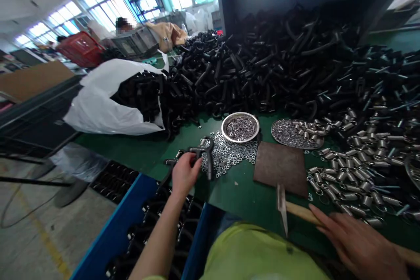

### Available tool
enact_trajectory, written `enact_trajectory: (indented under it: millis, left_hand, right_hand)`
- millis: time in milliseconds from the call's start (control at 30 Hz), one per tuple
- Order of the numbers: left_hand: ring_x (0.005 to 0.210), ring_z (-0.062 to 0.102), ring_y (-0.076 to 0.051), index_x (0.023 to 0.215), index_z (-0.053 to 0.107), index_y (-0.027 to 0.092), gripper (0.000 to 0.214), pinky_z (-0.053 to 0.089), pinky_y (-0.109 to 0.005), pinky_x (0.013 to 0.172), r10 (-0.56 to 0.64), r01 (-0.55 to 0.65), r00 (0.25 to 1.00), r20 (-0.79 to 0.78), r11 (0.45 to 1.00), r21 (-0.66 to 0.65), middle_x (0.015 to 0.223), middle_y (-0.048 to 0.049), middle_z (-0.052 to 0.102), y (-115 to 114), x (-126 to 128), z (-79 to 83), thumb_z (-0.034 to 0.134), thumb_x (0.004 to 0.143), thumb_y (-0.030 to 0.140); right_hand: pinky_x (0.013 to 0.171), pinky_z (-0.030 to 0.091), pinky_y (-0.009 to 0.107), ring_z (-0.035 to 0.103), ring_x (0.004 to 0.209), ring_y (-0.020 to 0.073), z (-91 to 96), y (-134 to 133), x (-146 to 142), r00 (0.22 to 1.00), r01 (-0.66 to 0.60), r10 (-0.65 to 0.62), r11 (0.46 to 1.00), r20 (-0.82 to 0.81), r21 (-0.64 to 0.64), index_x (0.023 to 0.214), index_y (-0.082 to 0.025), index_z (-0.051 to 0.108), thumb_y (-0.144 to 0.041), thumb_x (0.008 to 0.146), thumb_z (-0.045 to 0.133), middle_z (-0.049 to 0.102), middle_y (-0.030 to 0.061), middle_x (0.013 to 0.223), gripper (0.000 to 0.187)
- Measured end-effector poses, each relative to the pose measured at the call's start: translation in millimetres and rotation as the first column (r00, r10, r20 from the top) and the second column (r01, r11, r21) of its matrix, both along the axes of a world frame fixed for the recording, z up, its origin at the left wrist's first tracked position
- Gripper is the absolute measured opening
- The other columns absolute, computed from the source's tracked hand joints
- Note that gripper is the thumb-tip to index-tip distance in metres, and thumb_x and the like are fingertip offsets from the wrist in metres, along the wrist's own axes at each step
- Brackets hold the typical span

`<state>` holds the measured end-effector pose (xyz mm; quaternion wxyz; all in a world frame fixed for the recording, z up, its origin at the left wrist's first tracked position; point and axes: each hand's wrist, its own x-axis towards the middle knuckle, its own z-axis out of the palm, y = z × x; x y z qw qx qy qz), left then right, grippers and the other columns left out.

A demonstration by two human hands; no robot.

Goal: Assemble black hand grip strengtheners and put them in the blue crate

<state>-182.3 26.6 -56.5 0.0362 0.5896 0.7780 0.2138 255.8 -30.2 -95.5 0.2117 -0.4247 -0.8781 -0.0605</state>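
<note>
Black forked part (pixel 209 162) in left grip (pixel 183 173), forked end rightward.

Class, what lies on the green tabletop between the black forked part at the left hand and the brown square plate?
Small loose metal rings lie scattered between the black forked part and the brown plate, in the head view.

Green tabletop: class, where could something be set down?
Mostly bare: the patch between loose nuts, brown plate and blue bin; also the strip between white bag and blue bin. Crowded: right, with springs; back, with black parts.
</note>
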Motion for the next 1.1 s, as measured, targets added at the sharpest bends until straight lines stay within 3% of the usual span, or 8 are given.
enact_trajectory:
  millis: [133,267,333,433,567,700,867,1100]
  left_hand:
    - [0.082,0.060,-0.024,0.093,0.061,0.017,0.033,0.042,-0.029,0.063,0.236,-0.264,0.955,-0.180,0.952,-0.156,0.092,-0.0089,0.064,-21.9,-90.0,-7.3,0.046,0.082,0.045]
    - [0.089,0.058,-0.030,0.103,0.062,0.017,0.043,0.044,-0.035,0.066,0.242,-0.316,0.913,-0.328,0.929,-0.192,0.101,-0.0134,0.063,-18.5,-106.9,-9.5,0.037,0.086,0.048]
    - [0.091,0.056,-0.031,0.104,0.062,0.017,0.043,0.044,-0.038,0.069,0.228,-0.264,0.900,-0.371,0.963,-0.049,0.103,-0.0134,0.062,0.0,-82.6,-2.5,0.036,0.087,0.047]
    - [0.094,0.053,-0.025,0.102,0.063,0.017,0.032,0.043,-0.035,0.082,-0.047,0.093,0.939,-0.341,0.988,0.119,0.101,-0.0102,0.062,53.2,-17.0,11.6,0.040,0.089,0.036]
    - [0.097,0.050,-0.021,0.100,0.063,0.021,0.024,0.041,-0.031,0.084,-0.457,0.540,0.790,-0.408,0.834,0.112,0.107,-0.0066,0.062,155.2,84.4,23.0,0.042,0.089,0.024]
    - [0.097,0.049,-0.022,0.092,0.064,0.019,0.018,0.038,-0.034,0.081,-0.608,0.709,0.564,-0.559,0.703,-0.049,0.099,-0.0084,0.062,247.7,153.7,21.3,0.047,0.084,0.016]
    - [0.094,0.048,-0.023,0.076,0.063,0.016,0.020,0.028,-0.042,0.094,-0.657,0.751,0.503,-0.562,0.653,-0.092,0.081,-0.0093,0.062,306.6,179.2,12.6,0.046,0.081,0.008]
    - [0.091,0.052,-0.022,0.074,0.062,0.015,0.018,0.034,-0.037,0.086,-0.700,0.754,0.508,-0.502,0.643,-0.134,0.084,-0.0099,0.061,307.7,165.3,30.5,0.047,0.082,0.010]
  right_hand:
    - [0.061,0.039,0.030,0.055,0.063,0.0155,-18.3,-3.4,10.1,0.982,-0.067,0.061,0.997,0.177,0.026,0.125,-0.025,0.055,-0.030,0.093,0.036,0.064,0.0037,0.078,0.037]
    - [0.078,0.040,0.034,0.059,0.084,0.0194,-20.9,0.1,8.6,0.983,-0.090,0.078,0.994,0.167,0.067,0.120,-0.023,0.058,-0.027,0.091,0.043,0.067,0.0056,0.095,0.033]
    - [0.084,0.039,0.037,0.059,0.089,0.0209,-19.1,2.1,7.2,0.989,-0.081,0.070,0.994,0.134,0.075,0.115,-0.024,0.061,-0.027,0.089,0.047,0.067,0.0060,0.098,0.029]
    - [0.086,0.039,0.038,0.059,0.091,0.0213,-15.5,7.4,6.0,0.993,-0.075,0.069,0.995,0.097,0.063,0.110,-0.023,0.063,-0.029,0.087,0.051,0.067,0.0065,0.099,0.027]
    - [0.084,0.042,0.037,0.058,0.091,0.0208,-6.6,22.6,2.5,0.998,-0.042,0.039,0.998,0.048,0.050,0.110,-0.023,0.063,-0.021,0.087,0.048,0.066,0.0073,0.099,0.027]
    - [0.084,0.044,0.037,0.056,0.094,0.0212,8.7,43.1,-0.3,0.998,0.047,-0.046,0.999,-0.051,0.023,0.107,-0.019,0.064,-0.007,0.084,0.042,0.064,0.0095,0.098,0.033]
    - [0.079,0.046,0.034,0.056,0.090,0.0200,21.7,62.4,19.0,0.971,0.184,-0.197,0.978,-0.136,-0.099,0.102,-0.018,0.065,-0.008,0.085,0.042,0.063,0.0094,0.095,0.030]
    - [0.081,0.046,0.036,0.054,0.091,0.0204,27.3,84.2,32.8,0.947,0.265,-0.302,0.927,-0.107,-0.265,0.094,-0.019,0.066,-0.018,0.089,0.044,0.062,0.0081,0.093,0.022]
